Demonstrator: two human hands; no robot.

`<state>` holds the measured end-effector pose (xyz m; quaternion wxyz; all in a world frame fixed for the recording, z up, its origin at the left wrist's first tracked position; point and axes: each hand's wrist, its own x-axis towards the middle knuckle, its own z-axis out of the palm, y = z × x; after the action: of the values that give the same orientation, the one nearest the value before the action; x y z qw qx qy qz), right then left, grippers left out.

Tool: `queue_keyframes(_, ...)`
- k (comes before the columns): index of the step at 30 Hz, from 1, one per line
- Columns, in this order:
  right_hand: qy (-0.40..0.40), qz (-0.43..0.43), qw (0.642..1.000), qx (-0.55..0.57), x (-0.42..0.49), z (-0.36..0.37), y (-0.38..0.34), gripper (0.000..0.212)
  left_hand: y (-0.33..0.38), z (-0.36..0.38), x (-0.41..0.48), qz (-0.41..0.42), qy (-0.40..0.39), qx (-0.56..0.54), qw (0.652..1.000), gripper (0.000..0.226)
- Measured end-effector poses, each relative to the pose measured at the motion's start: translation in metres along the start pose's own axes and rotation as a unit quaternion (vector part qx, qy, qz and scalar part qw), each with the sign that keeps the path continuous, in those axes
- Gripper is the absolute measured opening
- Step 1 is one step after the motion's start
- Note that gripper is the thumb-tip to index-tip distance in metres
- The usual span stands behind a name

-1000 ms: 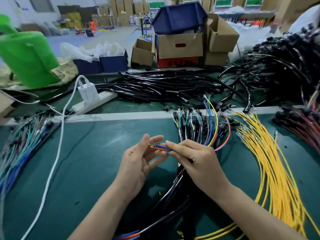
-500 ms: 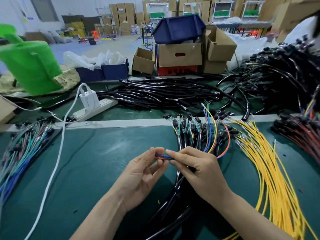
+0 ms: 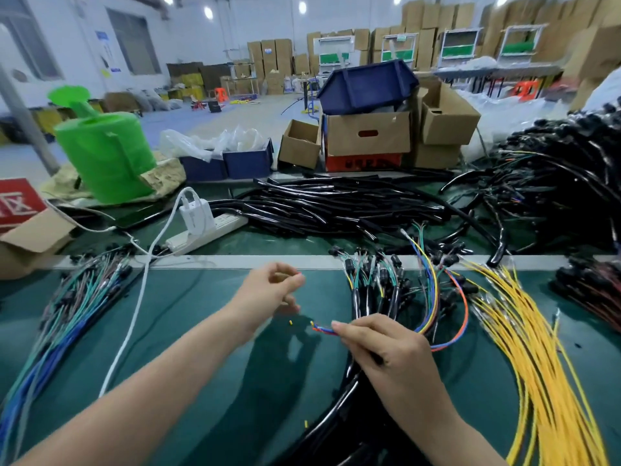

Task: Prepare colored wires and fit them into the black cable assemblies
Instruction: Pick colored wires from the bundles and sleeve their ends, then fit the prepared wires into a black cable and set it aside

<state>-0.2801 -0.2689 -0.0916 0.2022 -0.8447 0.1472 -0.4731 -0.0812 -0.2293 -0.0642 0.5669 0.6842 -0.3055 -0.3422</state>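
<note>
Right hand [image 3: 386, 344] pinching colored wires [image 3: 323, 329] over black cable assemblies [image 3: 339, 418], left hand [image 3: 272, 290] hovering apart (blurred)

Brightly, evenly lit by ceiling lamps [image 3: 208, 11] far beyond the green mat [image 3: 201, 331]; soft arm shadows on it; left hand [image 3: 268, 290] above it motion-blurred; fisheye bending around it.

Nothing legible (red sign [image 3: 16, 203] perhaps lettered)

The left hand [image 3: 272, 290] has let go of the coloured wires [image 3: 322, 329] it shared with the right hand [image 3: 386, 348] and pulled up and away to the left, fingers loosely curled and blurred, while a small yellow bit [image 3: 289, 321] now shows on the green mat [image 3: 208, 331] between them
</note>
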Motion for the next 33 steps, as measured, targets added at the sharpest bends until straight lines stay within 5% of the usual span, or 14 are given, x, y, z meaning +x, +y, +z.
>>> queue_keyframes(2, -0.002, -0.006, 1.0, 0.001, -0.001, 0.003, 0.002, 0.016, 0.008, -0.001, 0.041, 0.115, 0.018, 0.322, 0.939, 0.012)
queue_keyframes(4, 0.002, -0.014, 1.0, -0.001, -0.002, 0.004, 0.004, 0.017, 0.013, 0.001, 0.081, 0.215, -0.005, 0.589, 0.779, 0.03)
queue_keyframes(6, 0.013, -0.028, 0.999, -0.01, 0.0, 0.006, 0.006, 0.017, 0.021, 0.004, 0.116, 0.265, -0.003, 0.68, 0.684, 0.046)
queue_keyframes(10, 0.04, -0.043, 0.998, -0.018, 0.004, 0.01, 0.01, 0.013, 0.032, 0.018, 0.163, 0.229, 0.009, 0.706, 0.671, 0.063)
queue_keyframes(20, 0.029, -0.034, 0.999, -0.011, 0.002, 0.01, 0.017, 0.013, 0.038, 0.03, 0.184, 0.365, 0.061, 0.805, 0.465, 0.038)
queue_keyframes(22, 0.026, -0.031, 0.999, -0.008, 0.003, 0.01, 0.018, 0.014, 0.05, 0.024, 0.183, 0.411, 0.064, 0.779, 0.469, 0.029)
queue_keyframes(26, 0.021, -0.023, 1.0, 0.001, 0.002, 0.008, 0.018, 0.016, 0.104, 0.019, 0.148, 0.471, 0.074, 0.554, 0.682, 0.015)
queue_keyframes(28, 0.015, -0.006, 1.0, 0.004, 0.002, 0.005, 0.015, 0.018, 0.143, 0.017, 0.113, 0.501, 0.056, 0.44, 0.743, 0.016)
queue_keyframes(30, 0.013, 0.013, 1.0, 0.002, 0.002, 0.003, 0.011, 0.019, 0.178, 0.01, 0.067, 0.592, 0.07, 0.355, 0.72, 0.017)
queue_keyframes(33, -0.013, 0.035, 0.999, -0.001, 0.003, -0.002, 0.004, 0.018, 0.189, 0.002, -0.001, 0.721, 0.064, 0.323, 0.61, 0.023)
